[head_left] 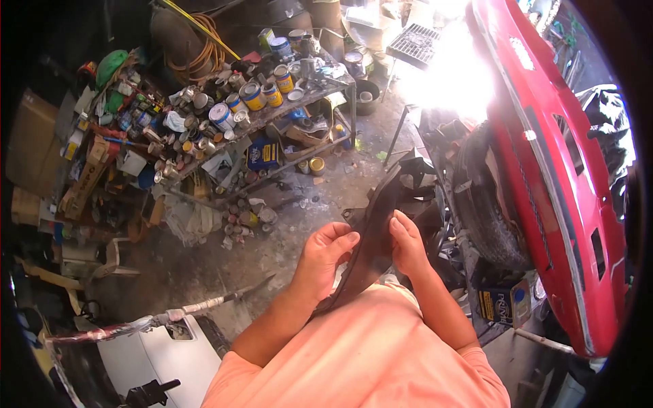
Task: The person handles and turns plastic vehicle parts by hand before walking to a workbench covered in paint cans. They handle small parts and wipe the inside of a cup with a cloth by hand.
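A long dark panel [371, 238] with a bracket-like upper end is held upright in front of my body, its lower end near my shirt. My left hand [326, 255] is at its left edge, thumb and fingers curled toward each other; the fingers are partly hidden. On the other side, my right hand [407, 241] grips the panel's right edge, with the thumb near the top and the other fingers mostly out of sight.
At the upper left, a bench [320, 92] is crowded with paint cans [253, 96]. A red car panel [551, 136] and a tire [486, 197] are on the right. A white panel [166, 357] lies lower left. A primer can [500, 304] sits lower right.
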`<state>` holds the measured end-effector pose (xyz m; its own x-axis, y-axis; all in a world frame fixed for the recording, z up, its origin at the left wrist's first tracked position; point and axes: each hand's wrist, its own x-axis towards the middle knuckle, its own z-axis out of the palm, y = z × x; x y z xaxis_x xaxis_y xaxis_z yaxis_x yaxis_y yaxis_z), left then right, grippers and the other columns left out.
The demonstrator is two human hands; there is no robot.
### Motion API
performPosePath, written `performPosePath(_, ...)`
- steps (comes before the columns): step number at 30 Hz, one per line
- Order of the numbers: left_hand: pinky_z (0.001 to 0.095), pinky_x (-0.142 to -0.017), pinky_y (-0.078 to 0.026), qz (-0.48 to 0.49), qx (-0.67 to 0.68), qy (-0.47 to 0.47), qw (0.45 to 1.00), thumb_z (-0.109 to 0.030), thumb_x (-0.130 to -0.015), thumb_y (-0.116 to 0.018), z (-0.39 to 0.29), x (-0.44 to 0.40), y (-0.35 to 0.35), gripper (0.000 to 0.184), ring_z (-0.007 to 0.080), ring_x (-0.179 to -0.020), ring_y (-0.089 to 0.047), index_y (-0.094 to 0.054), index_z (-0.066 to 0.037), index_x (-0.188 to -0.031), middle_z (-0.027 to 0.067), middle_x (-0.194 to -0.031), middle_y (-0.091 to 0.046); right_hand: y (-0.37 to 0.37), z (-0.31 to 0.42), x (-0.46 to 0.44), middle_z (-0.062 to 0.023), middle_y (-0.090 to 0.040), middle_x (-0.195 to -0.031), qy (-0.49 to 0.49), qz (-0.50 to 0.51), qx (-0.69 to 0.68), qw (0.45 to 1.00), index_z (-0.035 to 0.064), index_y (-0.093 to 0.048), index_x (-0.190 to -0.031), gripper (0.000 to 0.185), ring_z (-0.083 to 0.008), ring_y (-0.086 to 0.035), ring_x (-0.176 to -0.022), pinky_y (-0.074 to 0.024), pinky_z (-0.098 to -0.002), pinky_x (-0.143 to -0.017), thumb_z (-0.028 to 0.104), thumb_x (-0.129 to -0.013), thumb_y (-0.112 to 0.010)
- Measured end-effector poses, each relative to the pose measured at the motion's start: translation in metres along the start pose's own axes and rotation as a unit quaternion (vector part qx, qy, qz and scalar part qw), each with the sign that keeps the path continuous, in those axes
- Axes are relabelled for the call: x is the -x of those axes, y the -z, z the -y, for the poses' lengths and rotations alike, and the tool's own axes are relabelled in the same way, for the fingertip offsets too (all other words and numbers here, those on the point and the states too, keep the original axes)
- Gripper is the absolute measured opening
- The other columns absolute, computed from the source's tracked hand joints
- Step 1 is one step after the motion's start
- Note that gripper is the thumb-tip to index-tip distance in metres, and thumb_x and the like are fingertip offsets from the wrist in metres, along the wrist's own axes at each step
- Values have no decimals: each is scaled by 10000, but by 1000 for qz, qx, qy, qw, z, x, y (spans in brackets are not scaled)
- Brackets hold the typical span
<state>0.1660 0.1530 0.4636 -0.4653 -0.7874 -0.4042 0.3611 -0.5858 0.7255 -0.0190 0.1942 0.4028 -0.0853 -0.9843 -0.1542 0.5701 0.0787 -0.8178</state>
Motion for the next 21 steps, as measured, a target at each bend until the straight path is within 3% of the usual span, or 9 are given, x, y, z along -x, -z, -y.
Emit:
performPosePath(10, 267, -705, -529, 26, 19, 26, 999, -105, -895, -694, 3, 2, -4, 113, 115, -793, -643, -643, -60, -985, 37, -914, -692, 3, -1, 5, 83, -545, -898, 0, -8, -40, 999, 69, -593, -1029, 180, -8, -477, -825, -390, -179, -722, 235, -1009, -525)
performPosePath(21, 271, -665, -567, -6, 14, -10, 1000, -93, -915, -664, 14, 10, -11, 113, 120, -752, -659, -616, -53, -1008, 36, -909, -685, 10, -6, 8, 97, -406, -810, 41, -14, 11, 999, 86, -542, -906, 191, -16, -338, -740, -300, -193, -649, 250, -1004, -538)
